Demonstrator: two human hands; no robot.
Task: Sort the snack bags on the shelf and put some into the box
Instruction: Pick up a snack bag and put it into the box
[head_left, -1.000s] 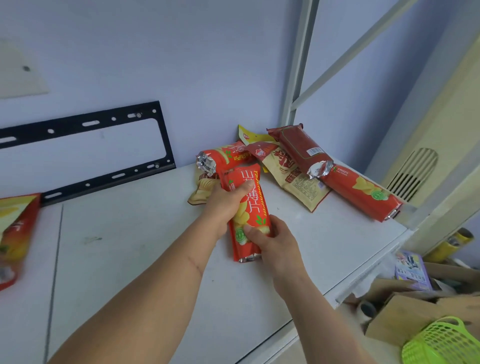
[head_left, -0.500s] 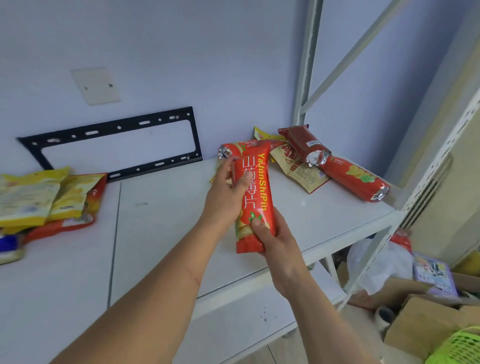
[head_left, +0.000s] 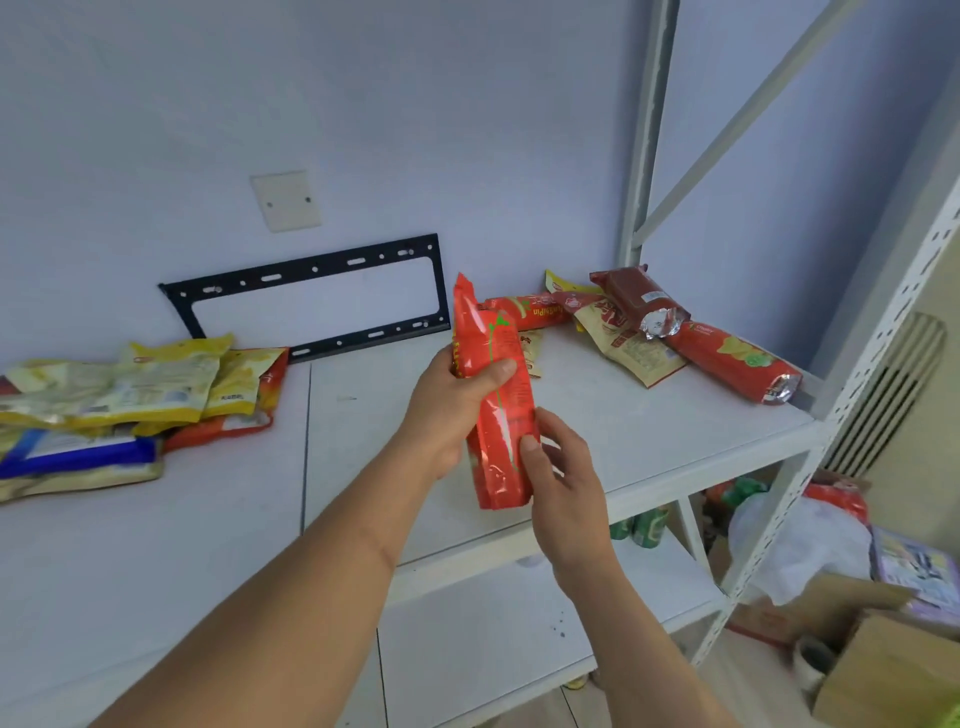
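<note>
We are noting that the red snack bag (head_left: 496, 410) is now being held clear of the shelf (head_left: 675, 447), where a second ago it was lying among the pile at the right; it is also turned, its plain seamed back facing us instead of the printed front. The left hand (head_left: 447, 410) is gripping it around the upper half, fingers (head_left: 501, 370) curled over its face. The right hand (head_left: 563, 480) is touching the lower half with the thumb against the bag's edge, fingers loosely bent behind; we cannot tell whether it is truly gripping. We are judging that one bag is picked and awaiting a destination. The remaining red and tan snack bags (head_left: 670, 332) are lying in a heap near the rear right post, and a stack of yellow bags (head_left: 140, 384) is sitting well apart at the left. A cardboard box (head_left: 893, 670) is standing on the floor at lower right, beyond the perforated upright (head_left: 852, 400), which is standing between the hands and the box. A black bracket (head_left: 311, 301) is leaning against the wall.
</note>
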